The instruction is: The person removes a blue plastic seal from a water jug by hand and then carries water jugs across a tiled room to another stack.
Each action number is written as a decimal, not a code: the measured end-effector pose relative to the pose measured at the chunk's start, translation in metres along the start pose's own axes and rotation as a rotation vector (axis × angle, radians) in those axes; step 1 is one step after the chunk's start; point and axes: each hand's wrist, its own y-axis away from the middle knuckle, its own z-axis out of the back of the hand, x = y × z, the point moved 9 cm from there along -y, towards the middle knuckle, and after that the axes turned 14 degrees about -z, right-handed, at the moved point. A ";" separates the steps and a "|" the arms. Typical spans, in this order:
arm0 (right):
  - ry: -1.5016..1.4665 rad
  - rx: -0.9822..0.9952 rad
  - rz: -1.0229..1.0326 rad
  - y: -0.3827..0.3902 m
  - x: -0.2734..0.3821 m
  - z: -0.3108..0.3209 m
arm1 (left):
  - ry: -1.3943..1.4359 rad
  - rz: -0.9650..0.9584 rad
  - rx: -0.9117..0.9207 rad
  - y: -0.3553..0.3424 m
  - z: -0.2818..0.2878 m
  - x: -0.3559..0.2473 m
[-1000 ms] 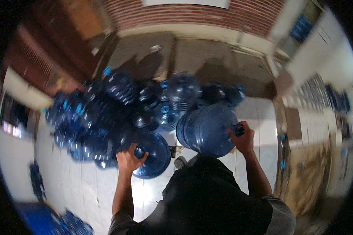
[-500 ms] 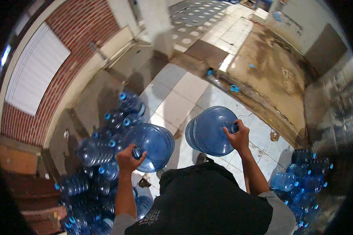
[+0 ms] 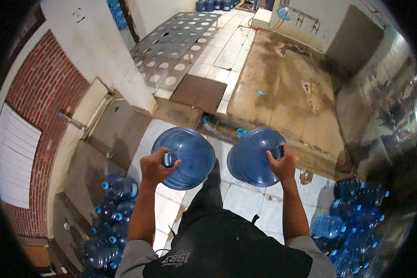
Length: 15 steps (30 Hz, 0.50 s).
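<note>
I carry two big blue water jugs, one in each hand, hanging by their necks in front of my body. My left hand grips the neck of the left jug. My right hand is closed round the neck of the right jug. Both jugs look empty and hang above a pale tiled floor.
A heap of blue jugs lies at the lower left by a brick wall. More jugs are stacked at the lower right. Ahead are a low step, stained concrete floor and a perforated metal platform.
The view has swung away from the jug heap toward the concrete floor and the platform. Both hands keep their grip, and the jugs now hang side by side in front of me.
</note>
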 end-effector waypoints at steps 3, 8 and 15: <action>0.038 -0.050 -0.074 -0.102 -0.008 -0.017 | 0.040 -0.021 0.031 -0.099 -0.073 0.044; 0.061 -0.167 -0.298 -0.255 -0.018 -0.031 | 0.094 0.010 0.077 -0.260 -0.180 0.128; -0.088 -0.291 -0.298 -0.457 -0.005 -0.082 | 0.099 0.030 0.114 -0.472 -0.308 0.218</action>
